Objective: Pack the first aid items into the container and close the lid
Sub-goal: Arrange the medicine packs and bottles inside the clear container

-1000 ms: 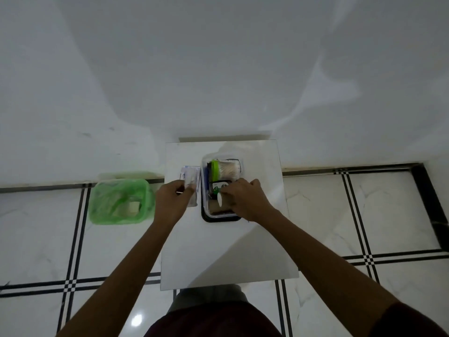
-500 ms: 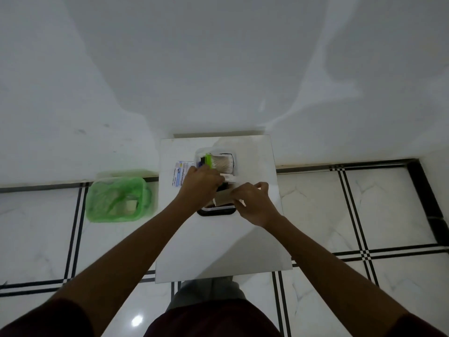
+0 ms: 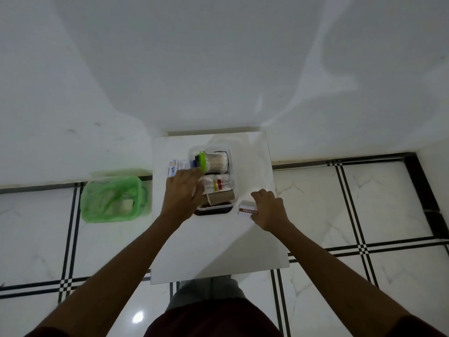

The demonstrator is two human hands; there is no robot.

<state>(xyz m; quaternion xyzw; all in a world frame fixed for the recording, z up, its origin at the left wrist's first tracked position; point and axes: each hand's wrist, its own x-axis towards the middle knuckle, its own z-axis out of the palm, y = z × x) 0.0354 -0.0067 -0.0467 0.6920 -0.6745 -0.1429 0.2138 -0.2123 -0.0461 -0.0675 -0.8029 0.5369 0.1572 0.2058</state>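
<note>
White marble tiles with thin black lines spread under a small white tabletop [image 3: 213,244] pushed against a pale wall. On the tabletop sits a clear container [image 3: 211,181] on a dark base, already holding a jar of cotton swabs [image 3: 215,162] with a green lid at the far end, a white packet with red and yellow print [image 3: 218,184] across the middle, and a brown cardboard box [image 3: 222,197] nearest me. My left hand [image 3: 183,193] reaches over the container's left edge, fingers bent down against the packet; I cannot tell whether its grip is closed on anything. My right hand [image 3: 269,209] rests on the tabletop just right of the container, its grip clasped on a small white box with a brown label [image 3: 247,208]. A flat blue-and-white pack [image 3: 176,166] lies just left of the container. On the floor to the left stands a bin lined with a green bag [image 3: 114,195].
</note>
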